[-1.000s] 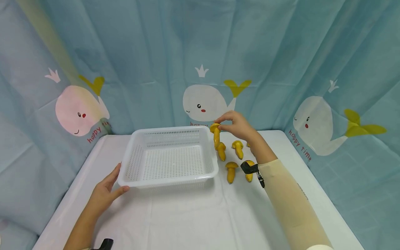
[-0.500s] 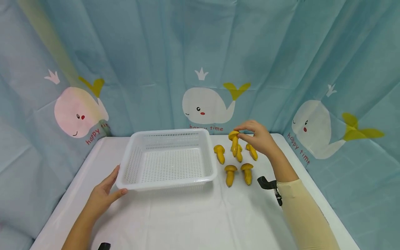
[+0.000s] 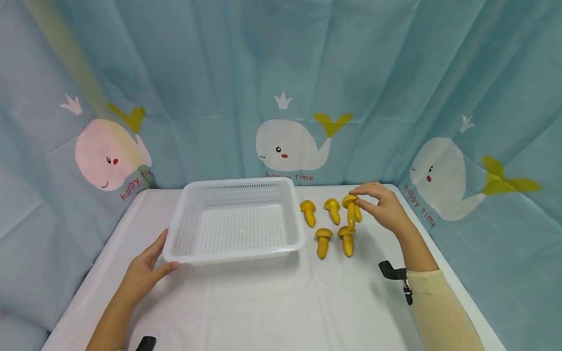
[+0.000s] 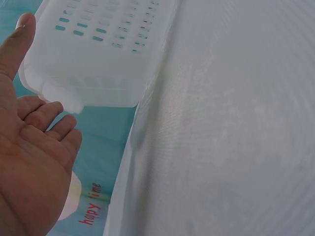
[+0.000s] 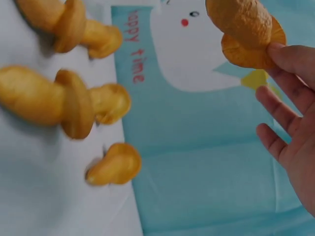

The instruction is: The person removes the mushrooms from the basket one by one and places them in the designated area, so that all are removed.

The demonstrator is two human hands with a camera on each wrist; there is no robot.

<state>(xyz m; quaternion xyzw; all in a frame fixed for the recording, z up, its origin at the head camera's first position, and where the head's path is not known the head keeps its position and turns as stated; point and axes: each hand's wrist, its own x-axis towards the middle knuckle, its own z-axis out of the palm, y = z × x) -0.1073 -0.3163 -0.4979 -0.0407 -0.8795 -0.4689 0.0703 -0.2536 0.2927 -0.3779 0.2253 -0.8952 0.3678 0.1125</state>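
Observation:
A yellow mushroom (image 3: 350,208) hangs cap up from my right hand (image 3: 385,207), whose thumb and fingertips pinch the cap. The same mushroom (image 5: 246,29) shows at the top of the right wrist view. Behind it, another yellow mushroom (image 3: 359,214) is partly hidden on the table. My left hand (image 3: 141,278) rests at the near left corner of a white perforated basket (image 3: 233,257), thumb at the front and fingers along the side. In the left wrist view that hand's thumb (image 4: 18,42) lies along the rim, with the other fingers loosely bent below.
Several more yellow mushrooms, including a front one (image 3: 322,243) and one nearest the basket (image 3: 309,214), lie in two rows on the white-covered table (image 3: 263,307). A blue whale-print curtain (image 3: 197,112) surrounds the table's back and sides.
My right hand has carried the mushroom from beside the basket's right rim rightward and lower, over the right end of the rows. My left hand and the basket have stayed about where they were.

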